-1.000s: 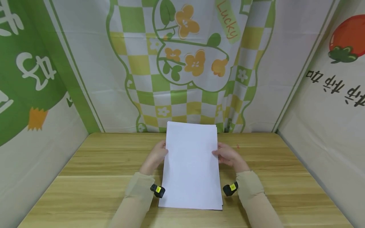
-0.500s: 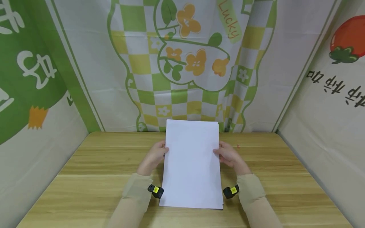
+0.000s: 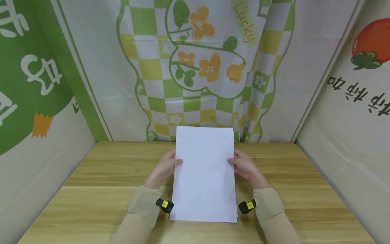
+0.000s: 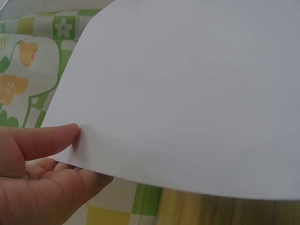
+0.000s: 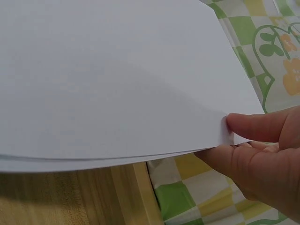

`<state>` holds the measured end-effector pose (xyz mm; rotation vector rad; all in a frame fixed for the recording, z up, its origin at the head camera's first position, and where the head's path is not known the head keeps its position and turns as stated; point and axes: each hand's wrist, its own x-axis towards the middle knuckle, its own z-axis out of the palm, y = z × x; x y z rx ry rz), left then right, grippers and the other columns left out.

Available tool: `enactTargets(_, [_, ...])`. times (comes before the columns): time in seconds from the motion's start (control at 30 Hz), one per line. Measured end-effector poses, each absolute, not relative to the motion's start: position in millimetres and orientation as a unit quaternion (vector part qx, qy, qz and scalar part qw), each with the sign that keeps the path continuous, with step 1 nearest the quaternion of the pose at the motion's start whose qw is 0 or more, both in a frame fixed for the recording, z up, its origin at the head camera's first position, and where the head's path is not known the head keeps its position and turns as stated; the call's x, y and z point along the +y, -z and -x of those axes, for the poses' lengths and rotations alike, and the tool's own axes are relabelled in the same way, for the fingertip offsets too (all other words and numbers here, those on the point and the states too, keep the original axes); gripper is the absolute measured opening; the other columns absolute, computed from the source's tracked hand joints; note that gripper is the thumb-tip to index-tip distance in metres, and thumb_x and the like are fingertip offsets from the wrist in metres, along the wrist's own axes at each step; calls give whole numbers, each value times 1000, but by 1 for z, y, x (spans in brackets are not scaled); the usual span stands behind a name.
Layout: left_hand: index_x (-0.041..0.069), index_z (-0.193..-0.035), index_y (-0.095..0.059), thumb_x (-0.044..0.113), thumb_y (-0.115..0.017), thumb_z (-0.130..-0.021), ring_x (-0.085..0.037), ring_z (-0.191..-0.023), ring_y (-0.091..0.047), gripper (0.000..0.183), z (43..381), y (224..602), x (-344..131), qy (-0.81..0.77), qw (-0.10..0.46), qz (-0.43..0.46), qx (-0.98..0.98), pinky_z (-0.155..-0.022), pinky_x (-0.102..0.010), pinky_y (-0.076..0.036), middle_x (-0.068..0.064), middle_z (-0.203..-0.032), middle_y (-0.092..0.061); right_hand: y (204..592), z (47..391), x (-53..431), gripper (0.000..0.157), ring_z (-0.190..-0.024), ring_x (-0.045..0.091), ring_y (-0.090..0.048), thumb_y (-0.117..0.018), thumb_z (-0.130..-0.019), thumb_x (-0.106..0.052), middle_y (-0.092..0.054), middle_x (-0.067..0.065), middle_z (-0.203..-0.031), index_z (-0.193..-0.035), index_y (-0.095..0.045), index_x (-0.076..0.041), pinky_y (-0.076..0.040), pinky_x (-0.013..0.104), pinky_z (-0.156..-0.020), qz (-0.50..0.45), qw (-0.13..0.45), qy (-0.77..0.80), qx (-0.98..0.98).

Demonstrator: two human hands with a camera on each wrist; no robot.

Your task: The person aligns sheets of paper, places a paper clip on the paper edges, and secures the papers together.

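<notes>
1. We see the left hand (image 3: 164,166) pinching one long edge of the white paper (image 3: 204,173), thumb on top and fingers beneath.
2. The right hand (image 3: 245,166) mirrors it on the opposite edge — thumb above, fingers tucked under — so both hands are grasping the paper.
3. The paper lies between them, above the table, its far end in front of the backdrop from our head view. We cannot tell whether its near end touches the wood. The right wrist view shows more than one layer, their edges slightly out of line.
4. We judge that the facing grips share the weight, spread the sheets flat and stop them sagging or sliding apart.
5. On each wrist sits a black camera (image 3: 165,205) with a yellow label; its print is too small for us to read.
6. Around them spreads the wood-grain table (image 3: 76,206), with a tiny red mark (image 3: 254,157) beyond the right hand.
7. Behind hangs the checked, flowered backdrop (image 3: 189,103), where we read "Lucky" (image 3: 244,23). Characters on both side cloths — white on green at left, black under a red fruit (image 3: 372,44) at right — we cannot read with certainty.
</notes>
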<state>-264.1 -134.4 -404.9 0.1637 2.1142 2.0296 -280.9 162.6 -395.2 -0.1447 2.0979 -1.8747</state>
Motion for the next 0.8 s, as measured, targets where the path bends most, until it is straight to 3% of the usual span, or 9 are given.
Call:
enactTargets(0.2, [-10, -141, -31, -6, -38, -95, -35, -118, -50, 46, 262, 400, -131, -693, 88, -59, 713, -101, -47, -41, -30, -137, -42, 390, 279, 163, 53, -100, 18, -58, -41, -98, -1, -45, 29, -136, -147, -21, 4, -52, 28, -78, 55, 149, 654, 740])
enactTargets(0.43, [-12, -138, -34, -5, -39, -95, -35, -117, -50, 43, 260, 394, -129, -697, 66, -44, 713, -101, -46, -41, -30, -135, -45, 384, 276, 162, 52, -99, 16, -60, -41, -98, -2, -45, 28, -137, -147, -22, 2, -53, 27, -77, 66, 133, 663, 734])
enactTargets(0.8, [-10, -138, -35, -6, -40, -95, -26, -105, -58, 44, 256, 383, -129, -703, 51, -66, 706, -90, -39, -48, -32, -129, -49, 377, 274, 163, 52, -104, 15, -58, -39, -99, 0, -43, 27, -140, -148, -21, -1, -50, 31, -83, 99, 114, 677, 720])
